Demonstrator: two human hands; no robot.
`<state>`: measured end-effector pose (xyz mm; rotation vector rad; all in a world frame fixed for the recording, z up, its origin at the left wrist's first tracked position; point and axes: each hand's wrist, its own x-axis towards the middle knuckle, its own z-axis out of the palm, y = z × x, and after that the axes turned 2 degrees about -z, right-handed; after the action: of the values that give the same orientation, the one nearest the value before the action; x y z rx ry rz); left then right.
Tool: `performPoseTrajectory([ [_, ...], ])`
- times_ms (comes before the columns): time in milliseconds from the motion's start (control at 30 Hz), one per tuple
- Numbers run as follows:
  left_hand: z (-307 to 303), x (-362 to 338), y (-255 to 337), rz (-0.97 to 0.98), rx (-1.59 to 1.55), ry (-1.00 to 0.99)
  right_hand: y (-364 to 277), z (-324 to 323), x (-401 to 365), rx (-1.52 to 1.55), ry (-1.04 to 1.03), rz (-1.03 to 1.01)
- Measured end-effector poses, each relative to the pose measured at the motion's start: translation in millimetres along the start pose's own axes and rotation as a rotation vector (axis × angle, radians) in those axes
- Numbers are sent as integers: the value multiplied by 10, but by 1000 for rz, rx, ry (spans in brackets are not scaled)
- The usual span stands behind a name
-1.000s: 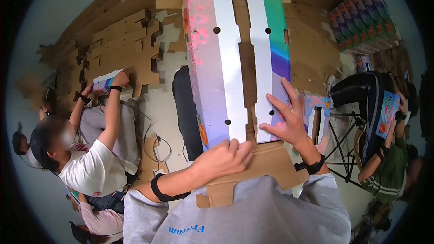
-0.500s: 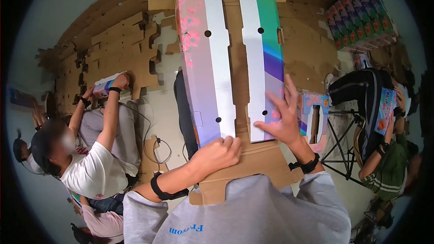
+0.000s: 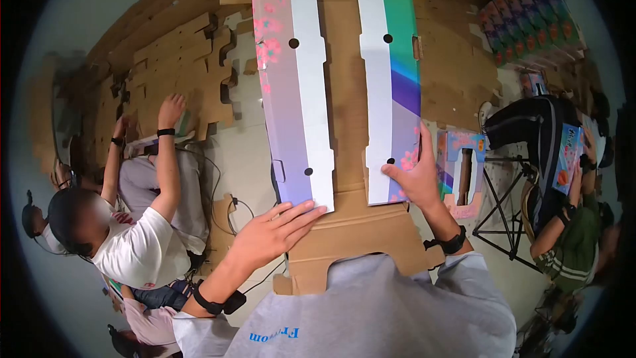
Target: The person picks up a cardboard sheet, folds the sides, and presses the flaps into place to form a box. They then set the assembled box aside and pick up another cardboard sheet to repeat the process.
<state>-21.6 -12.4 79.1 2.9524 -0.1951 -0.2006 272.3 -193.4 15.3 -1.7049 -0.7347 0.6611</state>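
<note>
A long printed carton lies before me with two flaps folded up or inward and plain brown cardboard [image 3: 344, 93] between them. The left flap [image 3: 288, 106] is pinkish-purple with blossoms and a white strip. The right flap [image 3: 397, 73] is green, blue and purple with a white strip. Both have round black holes. My left hand [image 3: 275, 232] lies with fingers stretched out on the lower end of the left flap. My right hand [image 3: 421, 179] grips the right flap's lower outer edge, thumb on top, fingers partly hidden behind it.
A finished printed box [image 3: 460, 172] with a cut-out stands right of my right hand, near a black folding stand [image 3: 507, 219]. Stacked printed boxes [image 3: 530, 20] stand at the back right. Cardboard sheets [image 3: 179, 73] lie at the left. One co-worker [image 3: 146, 225] sits left, another [image 3: 570, 225] right.
My left hand has gone from curled fingers to stretched ones and moved left. My right hand's spread fingers have wrapped round the flap's edge. The gap between the flaps has widened.
</note>
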Motion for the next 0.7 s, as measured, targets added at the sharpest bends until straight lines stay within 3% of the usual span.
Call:
performPoseTrajectory([
  [100, -88, 19, 95, -103, -277, 20, -59, 44, 11, 61, -13, 5],
  [200, 286, 7, -49, -69, -497, 363, 38, 37, 37, 161, -20, 28],
  [300, 553, 117, -2, -551, -613, 787, 177, -6, 54, 114, -54, -86],
  [333, 652, 238, -37, -621, -744, 943, 159, -9, 59, 112, -27, -85],
  [433, 667, 423, 125, -856, -1233, 1122, 151, -59, 4, 133, 29, 20],
  [500, 730, 426, 125, -947, -1161, 1082, 222, -171, 7, 187, 34, 183],
  [533, 746, 409, 102, -992, -1120, 1063, 223, -116, 6, 246, 169, 167],
  [633, 669, 256, 24, -860, -772, 837, 145, -38, -133, 76, 298, 30],
  [700, 677, 270, 36, -819, -712, 863, 156, 29, -305, -32, 386, -60],
])
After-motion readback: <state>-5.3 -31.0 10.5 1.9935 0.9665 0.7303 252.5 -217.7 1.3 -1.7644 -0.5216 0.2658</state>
